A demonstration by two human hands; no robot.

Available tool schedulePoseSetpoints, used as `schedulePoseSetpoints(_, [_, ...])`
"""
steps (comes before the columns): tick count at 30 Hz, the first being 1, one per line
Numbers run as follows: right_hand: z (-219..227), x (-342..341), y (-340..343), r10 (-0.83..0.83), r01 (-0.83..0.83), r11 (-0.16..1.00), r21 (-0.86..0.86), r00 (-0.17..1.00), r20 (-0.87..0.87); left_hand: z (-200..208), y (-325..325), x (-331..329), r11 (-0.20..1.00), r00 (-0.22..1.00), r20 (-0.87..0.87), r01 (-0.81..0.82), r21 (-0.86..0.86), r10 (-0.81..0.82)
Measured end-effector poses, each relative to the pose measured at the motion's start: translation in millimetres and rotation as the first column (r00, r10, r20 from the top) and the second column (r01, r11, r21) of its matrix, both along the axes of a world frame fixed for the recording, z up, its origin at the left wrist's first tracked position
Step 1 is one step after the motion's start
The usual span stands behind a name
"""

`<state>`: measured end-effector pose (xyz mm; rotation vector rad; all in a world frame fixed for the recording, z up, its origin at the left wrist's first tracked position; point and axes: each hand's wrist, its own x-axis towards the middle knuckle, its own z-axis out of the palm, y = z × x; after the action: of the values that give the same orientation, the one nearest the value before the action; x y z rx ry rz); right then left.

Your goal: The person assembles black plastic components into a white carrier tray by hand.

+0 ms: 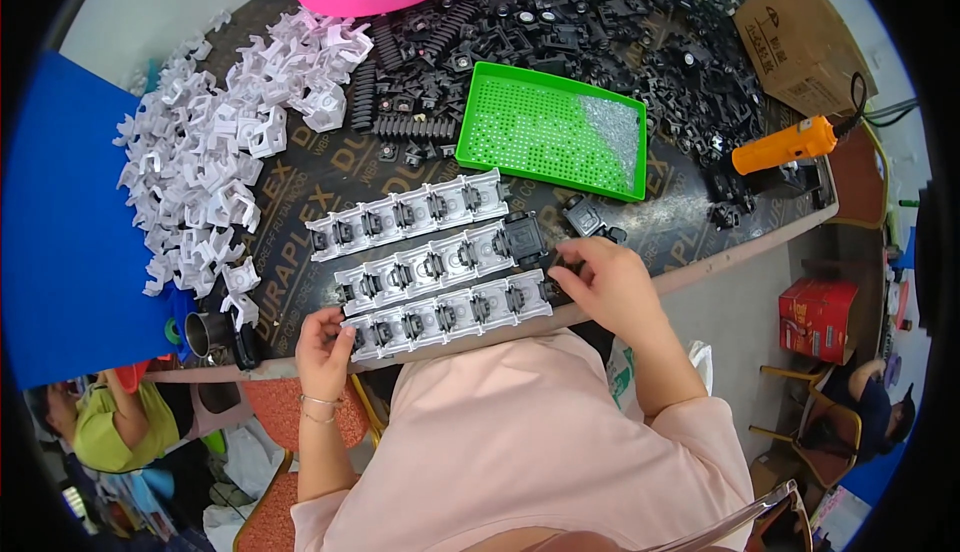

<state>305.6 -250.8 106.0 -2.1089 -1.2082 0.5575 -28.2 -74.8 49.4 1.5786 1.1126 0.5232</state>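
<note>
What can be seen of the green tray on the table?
The green tray is a shallow rectangular tray of bright green plastic with a raised rim and a floor perforated with rows of small holes. It lies flat, turned slightly askew, beyond the three rows of white assemblies. A heap of small clear or silvery bits sits in its far right corner; the rest is bare. Black plastic parts crowd its far edges. Neither hand touches it.

Bright, even overhead light with soft shadows; mild glare on the green tray (545, 132); fisheye bends edges, corners black, rim slightly blurred.
</note>
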Motion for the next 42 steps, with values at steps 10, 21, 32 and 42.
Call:
schedulePoseSetpoints(10, [-15, -4, 39, 0.026, -0.023, 0.997, -0.068, 0.999, 0.043, -6, -1, 1, 0.998, 0.996, 0.062, -0.058, -0.039, 0.061])
schedulePoseSetpoints(21, [-25, 0, 46, -0.042, 0.008, 0.985, -0.175, 0.981, -0.189, -16, 21, 15, 0.987, 0.979, 0.190, -0.050, -0.154, 0.079])
schedulePoseSetpoints(32, [-43, -2, 44, 0.214, 0.125, 0.876, 0.467, 0.767, -0.606, -17, 46, 14, 0.914, 0.926, 0.376, 0.132, -0.385, 0.025])
schedulePoseSetpoints(42, [31, -6, 115, 0.437, 0.124, 0.664, 0.737, 0.736, -0.518, 5, 51, 57, 0.848, 0.848, 0.519, 0.354, -0.396, -0.112])
